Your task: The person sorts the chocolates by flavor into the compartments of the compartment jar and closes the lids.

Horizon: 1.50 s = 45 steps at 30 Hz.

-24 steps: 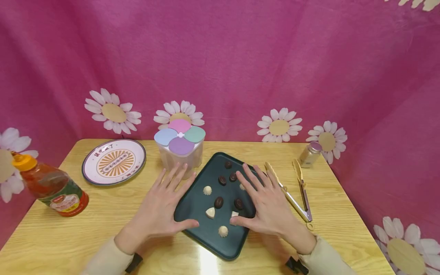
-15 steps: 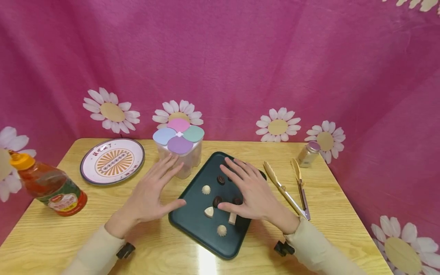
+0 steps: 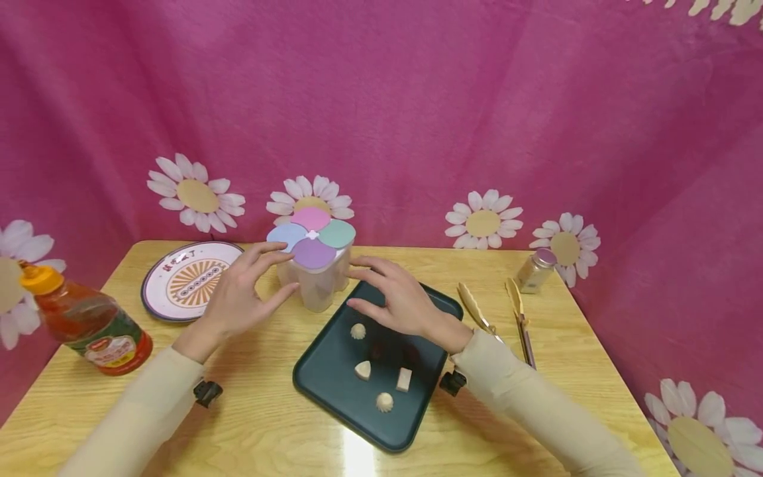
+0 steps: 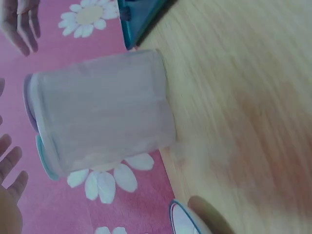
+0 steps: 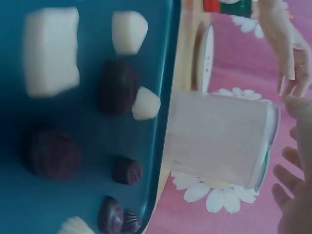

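A translucent container [image 3: 317, 288] stands at the back of the table, with a four-petal lid [image 3: 314, 253] in pink, blue, green and purple. My left hand [image 3: 238, 291] hovers at its left side, fingers loosely bent and parted from the thumb. Opposite it, my right hand [image 3: 398, 297] hangs over the far part of a dark tray [image 3: 324, 374], its fingertips near the container's right side. Neither hand holds anything. White chocolates [image 3: 384, 402] lie on the tray. Dark chocolates [image 5: 118, 87] show clearly in the right wrist view; in the head view the right hand hides several.
At the back left lies a patterned plate [image 3: 156, 291], partly behind the left hand. A sauce bottle [image 3: 110, 331] with a yellow cap stands far left. To the right are tongs [image 3: 473, 306], partly covered by the right sleeve, and a small lidded jar [image 3: 534, 271].
Both hands have moved away from the front, over the tray, towards the container, one to each side of it. Their spread fingers have bent and turned inward. The tray and container stay put.
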### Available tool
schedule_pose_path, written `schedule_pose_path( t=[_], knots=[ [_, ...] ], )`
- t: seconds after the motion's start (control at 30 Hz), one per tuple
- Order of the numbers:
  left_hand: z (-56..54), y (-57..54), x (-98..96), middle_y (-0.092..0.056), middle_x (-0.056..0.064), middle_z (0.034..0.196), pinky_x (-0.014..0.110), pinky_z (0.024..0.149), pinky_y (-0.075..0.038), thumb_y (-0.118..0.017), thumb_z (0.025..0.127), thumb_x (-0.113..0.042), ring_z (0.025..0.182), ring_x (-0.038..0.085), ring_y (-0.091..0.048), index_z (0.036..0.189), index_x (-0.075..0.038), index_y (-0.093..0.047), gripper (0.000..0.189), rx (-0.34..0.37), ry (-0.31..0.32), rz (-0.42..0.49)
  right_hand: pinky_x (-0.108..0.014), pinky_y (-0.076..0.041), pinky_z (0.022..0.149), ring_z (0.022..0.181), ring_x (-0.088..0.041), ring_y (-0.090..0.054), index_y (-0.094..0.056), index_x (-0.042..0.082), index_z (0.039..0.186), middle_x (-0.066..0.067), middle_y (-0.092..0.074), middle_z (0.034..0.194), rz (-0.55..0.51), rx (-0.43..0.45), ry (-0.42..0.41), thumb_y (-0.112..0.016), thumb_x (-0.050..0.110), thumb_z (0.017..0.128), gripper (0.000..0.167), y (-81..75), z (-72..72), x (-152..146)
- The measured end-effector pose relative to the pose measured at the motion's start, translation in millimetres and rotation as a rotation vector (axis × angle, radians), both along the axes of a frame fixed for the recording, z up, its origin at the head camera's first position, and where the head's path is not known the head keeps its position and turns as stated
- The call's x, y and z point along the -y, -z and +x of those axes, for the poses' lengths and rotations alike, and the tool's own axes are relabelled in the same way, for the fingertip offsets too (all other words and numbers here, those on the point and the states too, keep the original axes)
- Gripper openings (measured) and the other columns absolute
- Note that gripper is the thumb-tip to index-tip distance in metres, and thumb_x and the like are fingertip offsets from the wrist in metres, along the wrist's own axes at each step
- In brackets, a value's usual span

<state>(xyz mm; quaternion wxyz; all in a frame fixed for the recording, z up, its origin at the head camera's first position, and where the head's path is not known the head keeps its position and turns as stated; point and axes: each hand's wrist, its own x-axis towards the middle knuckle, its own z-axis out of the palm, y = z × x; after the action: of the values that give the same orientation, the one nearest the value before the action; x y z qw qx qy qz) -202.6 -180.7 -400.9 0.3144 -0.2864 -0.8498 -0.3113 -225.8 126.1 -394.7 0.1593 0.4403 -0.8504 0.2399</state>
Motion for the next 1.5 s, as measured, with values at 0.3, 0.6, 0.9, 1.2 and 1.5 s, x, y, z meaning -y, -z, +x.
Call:
schedule_pose_path(
  t=[0.3,0.6,0.9,1.2,1.5],
  knots=[
    [-22.5,-5.1,3.9,-0.074,0.017,0.118,0.054,0.099,-0.055,-0.087,0.081,-0.003,0.113,0.035,-0.067,0.114,-0.002,-0.076,0.034,-0.017,0.008,-0.052,-0.037,-0.056,0.106,0.120,-0.024,-0.067,-0.072,0.008,0.130,-0.010,-0.070,0.131,-0.045,-0.082,-0.065,-0.081,0.025,0.095,0.040,-4.3,-41.4,24.1],
    [-32.4,-3.7,5.8,-0.076,0.016,0.116,0.051,0.100,-0.056,-0.088,0.084,-0.009,0.114,0.033,-0.067,0.113,-0.003,-0.075,0.032,0.047,0.007,-0.099,-0.037,-0.056,0.103,0.115,-0.025,-0.066,-0.075,0.009,0.126,-0.010,-0.072,0.126,-0.023,-0.052,-0.076,-0.084,0.021,0.090,0.039,-5.2,-55.9,42.2],
    [-38.7,-4.0,-1.9,-0.078,0.009,0.108,0.045,0.081,-0.058,-0.091,0.082,-0.017,0.104,0.028,-0.064,0.111,-0.009,-0.077,0.033,0.010,-0.029,-0.120,-0.039,-0.052,0.089,0.104,-0.023,-0.063,-0.075,0.012,0.122,-0.008,-0.071,0.120,-0.001,-0.113,-0.036,-0.082,0.031,0.092,0.036,-3.7,-60.3,50.4],
    [-40.1,-4.2,-3.9,-0.079,0.007,0.109,0.040,0.065,-0.053,-0.091,0.082,-0.019,0.101,0.028,-0.063,0.106,-0.013,-0.078,0.028,0.007,-0.063,-0.136,-0.037,-0.056,0.095,0.104,-0.020,-0.069,-0.077,0.011,0.118,-0.006,-0.075,0.116,-0.005,-0.182,-0.064,-0.081,0.026,0.092,0.030,-2.0,-64.9,48.2],
    [-42.1,-4.8,-5.9,-0.079,0.007,0.111,0.043,0.060,-0.055,-0.087,0.086,-0.027,0.101,0.031,-0.063,0.109,-0.014,-0.076,0.028,-0.016,-0.091,-0.179,-0.035,-0.056,0.090,0.099,-0.019,-0.066,-0.076,0.012,0.118,-0.005,-0.074,0.115,0.026,-0.200,-0.061,-0.077,0.028,0.096,0.027,-4.2,-68.1,49.3]
  ],
)
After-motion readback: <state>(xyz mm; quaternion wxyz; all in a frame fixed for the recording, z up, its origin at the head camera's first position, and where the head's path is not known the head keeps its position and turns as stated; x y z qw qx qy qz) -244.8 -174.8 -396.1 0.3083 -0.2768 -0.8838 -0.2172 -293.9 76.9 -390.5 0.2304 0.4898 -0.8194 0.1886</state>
